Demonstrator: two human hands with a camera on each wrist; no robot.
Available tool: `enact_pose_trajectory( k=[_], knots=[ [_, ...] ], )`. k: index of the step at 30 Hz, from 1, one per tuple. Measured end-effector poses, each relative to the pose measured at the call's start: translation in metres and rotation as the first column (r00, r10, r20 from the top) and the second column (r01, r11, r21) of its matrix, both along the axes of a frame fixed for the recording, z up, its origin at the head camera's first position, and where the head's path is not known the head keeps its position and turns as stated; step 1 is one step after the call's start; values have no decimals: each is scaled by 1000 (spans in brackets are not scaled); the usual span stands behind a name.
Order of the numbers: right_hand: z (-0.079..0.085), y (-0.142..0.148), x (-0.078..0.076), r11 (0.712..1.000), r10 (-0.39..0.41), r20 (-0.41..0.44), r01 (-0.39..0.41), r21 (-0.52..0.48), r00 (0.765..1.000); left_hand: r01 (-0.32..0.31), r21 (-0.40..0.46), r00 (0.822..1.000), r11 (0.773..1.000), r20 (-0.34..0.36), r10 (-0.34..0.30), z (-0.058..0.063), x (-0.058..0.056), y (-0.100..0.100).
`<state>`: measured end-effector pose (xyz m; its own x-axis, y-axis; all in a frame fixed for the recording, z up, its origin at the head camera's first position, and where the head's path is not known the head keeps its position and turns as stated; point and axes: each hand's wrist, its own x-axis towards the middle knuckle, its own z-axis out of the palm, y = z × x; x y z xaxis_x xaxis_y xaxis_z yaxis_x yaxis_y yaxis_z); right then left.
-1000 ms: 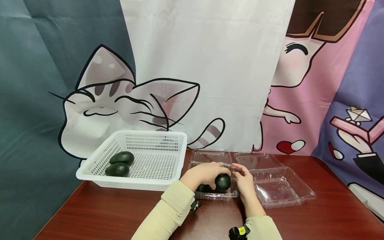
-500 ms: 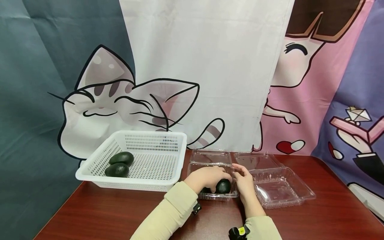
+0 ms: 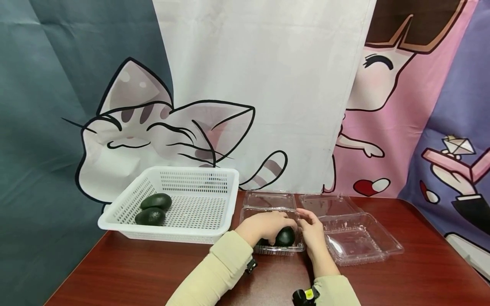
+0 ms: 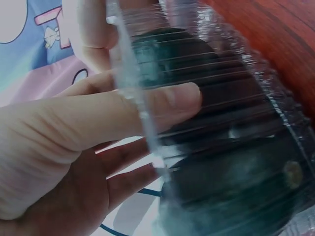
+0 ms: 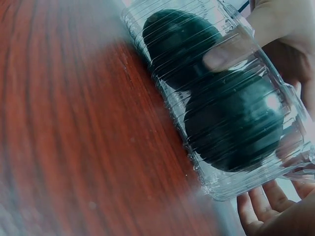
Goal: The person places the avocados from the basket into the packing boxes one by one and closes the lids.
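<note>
From afar I see one avocado (image 3: 285, 237) now lower inside the clear box (image 3: 276, 250), left hand (image 3: 264, 225) curled round it, right hand (image 3: 311, 231) at the box's side, grip unclear, so this placing seems nearly finished.

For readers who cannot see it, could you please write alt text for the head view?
A person's left hand reaches into an open clear container on a reddish-brown table, fingers curled over a dark green avocado; the right hand is at the container's right side. Another open clear container stands to the right, and a white basket with two avocados to the left.
</note>
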<state>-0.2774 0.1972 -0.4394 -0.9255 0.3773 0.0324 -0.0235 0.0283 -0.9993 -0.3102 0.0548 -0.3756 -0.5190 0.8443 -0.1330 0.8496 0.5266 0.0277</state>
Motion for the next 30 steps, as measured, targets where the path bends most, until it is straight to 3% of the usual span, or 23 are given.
enact_pose_trajectory(
  k=[5, 7, 10, 14, 19, 22, 25, 30],
  knots=[
    [0, 5, 1, 1000, -16, -7, 16, 9, 1000, -2, 48, 1000, 999, -16, 3, 8, 3, -2],
    [0, 7, 2, 1000, -27, -13, 28, 13, 1000, -33, 87, 999, 996, -3, 34, 12, 6, -6],
    [0, 8, 1, 999, -29, -27, 30, 19, 999, -131, 166, 991, 977, 41, 125, 19, 11, -19],
    [1, 8, 1, 999, -4, -32, 5, 40, 999, -286, 254, 957, 924, 119, 263, 22, 18, -40],
    [-1, 13, 3, 999, -16, -15, 16, 51, 1000, -407, 280, 910, 869, 204, 360, 14, 26, -58],
    [0, 18, 4, 997, -8, 18, 7, 75, 1000, -455, 281, 889, 845, 189, 416, 10, 29, -59],
    [5, 22, 3, 991, 43, 69, -51, 122, 997, -489, 277, 872, 827, 134, 471, 9, 30, -57],
    [13, 26, -9, 970, 212, 129, -224, 91, 969, -496, 252, 863, 831, 38, 503, 8, 31, -56]
  ],
)
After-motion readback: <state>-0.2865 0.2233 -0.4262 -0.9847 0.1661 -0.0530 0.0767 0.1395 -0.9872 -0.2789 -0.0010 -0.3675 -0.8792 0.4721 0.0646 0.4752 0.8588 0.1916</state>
